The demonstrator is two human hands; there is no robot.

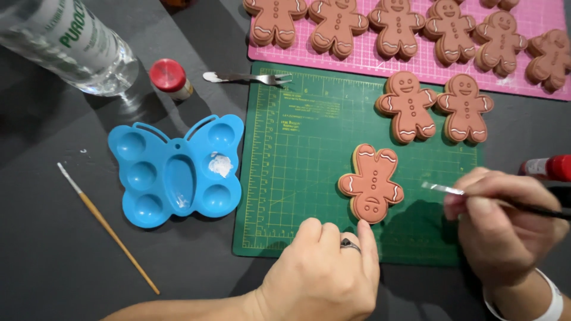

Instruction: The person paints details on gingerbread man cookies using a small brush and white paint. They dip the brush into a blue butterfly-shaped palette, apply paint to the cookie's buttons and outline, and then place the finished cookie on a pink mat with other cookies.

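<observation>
Near, the left hand (324, 273), fingers curled and empty, steadies the brown gingerbread-man cookie (371, 183); the right hand (505, 223) pinches a thin black-handled brush (476, 194). This cookie's white piping looks complete, like the two finished brown cookies (434, 108) farther right.

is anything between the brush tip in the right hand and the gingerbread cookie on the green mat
Nothing visible: only bare green mat lies between the brush in the right hand and the cookie.

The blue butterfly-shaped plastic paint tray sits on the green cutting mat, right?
Not quite. In the head view, the blue butterfly-shaped plastic paint tray sits on the dark grey table, just left of the green cutting mat.
</observation>
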